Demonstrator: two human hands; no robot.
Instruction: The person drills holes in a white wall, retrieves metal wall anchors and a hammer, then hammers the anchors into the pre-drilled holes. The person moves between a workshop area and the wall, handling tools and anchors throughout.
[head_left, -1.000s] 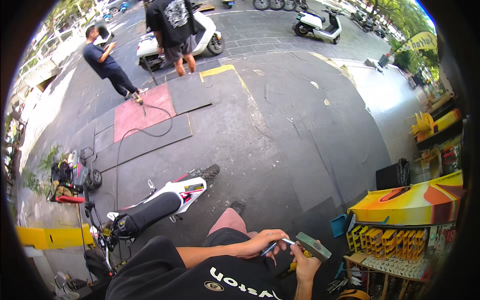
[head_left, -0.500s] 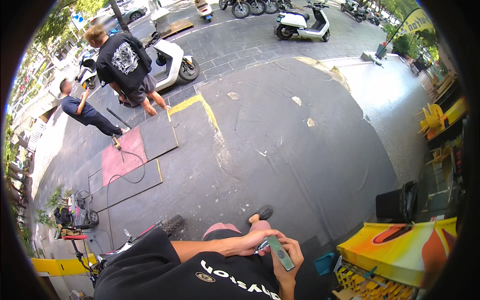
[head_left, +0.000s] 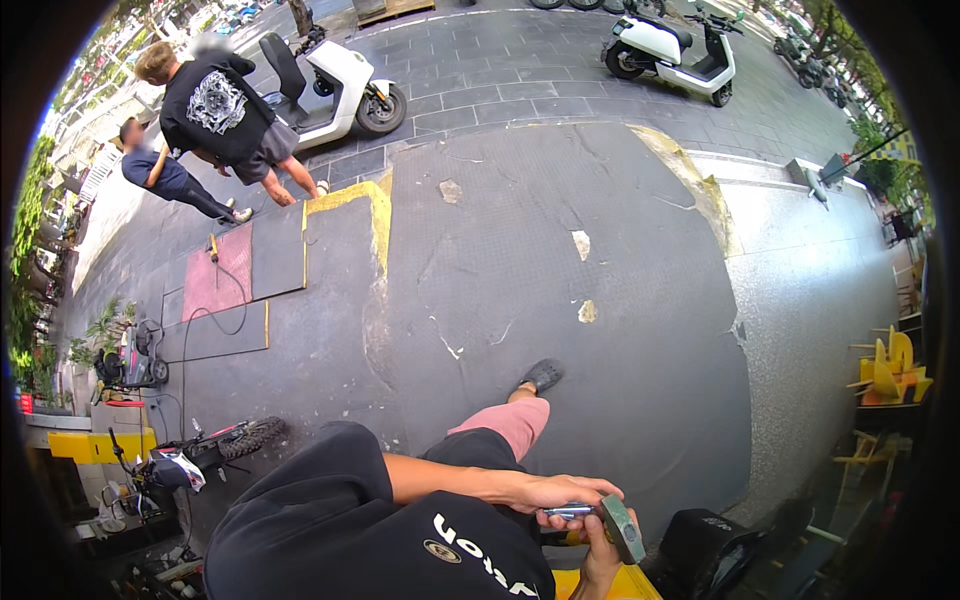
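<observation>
Both my hands meet low in front of my dark shirt. My left hand [head_left: 553, 493] is closed round a slim silver metal cylinder [head_left: 568, 511], whose kind I cannot make out. Gripped in my right hand [head_left: 600, 558] is a green rectangular slab [head_left: 624, 530] with a darker mark on its face. The slab stands tilted beside the cylinder's right end; whether the two touch or are joined is hidden by fingers. My left fingertips reach the slab's upper edge.
Dark matting [head_left: 560, 250] with worn patches spreads ahead. A black bin-like box [head_left: 705, 550] stands close on my right. An off-road bike [head_left: 190, 465] is at left, with a cable [head_left: 183, 385] nearby. Two people stand by a white scooter [head_left: 340, 95]; another scooter [head_left: 670, 55] is farther right.
My view has shifted as I step forward, one leg ahead. My hands have moved right in the picture, still holding the cylinder and slab, with the slab's edge now turned more toward me.
</observation>
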